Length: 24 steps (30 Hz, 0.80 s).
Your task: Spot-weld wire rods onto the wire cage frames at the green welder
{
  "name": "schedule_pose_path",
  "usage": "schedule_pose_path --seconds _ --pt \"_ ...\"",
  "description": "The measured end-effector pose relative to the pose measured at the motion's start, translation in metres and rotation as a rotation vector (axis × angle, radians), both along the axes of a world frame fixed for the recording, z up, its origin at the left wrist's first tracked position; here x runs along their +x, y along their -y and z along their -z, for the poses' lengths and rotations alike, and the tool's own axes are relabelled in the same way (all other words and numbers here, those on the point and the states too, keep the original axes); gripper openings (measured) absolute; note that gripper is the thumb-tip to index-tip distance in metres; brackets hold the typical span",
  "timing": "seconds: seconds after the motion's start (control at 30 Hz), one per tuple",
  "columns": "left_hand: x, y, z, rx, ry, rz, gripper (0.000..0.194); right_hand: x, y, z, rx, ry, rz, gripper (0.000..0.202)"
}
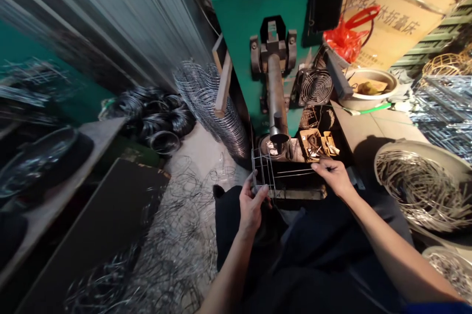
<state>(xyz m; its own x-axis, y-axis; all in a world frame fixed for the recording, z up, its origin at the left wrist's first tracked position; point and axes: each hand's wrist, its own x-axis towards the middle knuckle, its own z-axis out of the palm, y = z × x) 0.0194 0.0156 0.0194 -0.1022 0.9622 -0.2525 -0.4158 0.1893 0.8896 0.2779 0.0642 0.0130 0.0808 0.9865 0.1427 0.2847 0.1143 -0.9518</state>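
Observation:
My left hand (251, 202) is closed on a small wire frame (263, 169), thumb in front, fingers behind it. The frame stands up below the round metal arm (276, 95) of a green machine (238, 33). Right of the frame, my right hand (331, 173) pinches the ends of thin wire pieces (295, 172) that point left towards the frame. Behind my right hand sit small boxes of metal parts (316, 144). Whether the wire tips touch the frame is hard to tell.
A tall stack of wire rings (212, 107) leans left of the machine. At right are a basin of wire pieces (424, 186) and a bowl (372, 88). Loose wire scraps (180, 225) cover the floor; a dark board (99, 240) lies at left.

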Motion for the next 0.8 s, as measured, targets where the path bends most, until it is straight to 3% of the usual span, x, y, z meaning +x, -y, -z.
schedule_pose_path --seconds 0.53,0.8 --pt "0.007 -0.02 -0.001 0.025 0.011 -0.005 0.084 -0.003 -0.023 0.003 0.011 0.028 -0.018 0.059" --pt "0.01 -0.029 0.0 0.054 0.025 0.008 0.082 0.003 -0.03 -0.007 0.012 0.039 -0.027 0.056"
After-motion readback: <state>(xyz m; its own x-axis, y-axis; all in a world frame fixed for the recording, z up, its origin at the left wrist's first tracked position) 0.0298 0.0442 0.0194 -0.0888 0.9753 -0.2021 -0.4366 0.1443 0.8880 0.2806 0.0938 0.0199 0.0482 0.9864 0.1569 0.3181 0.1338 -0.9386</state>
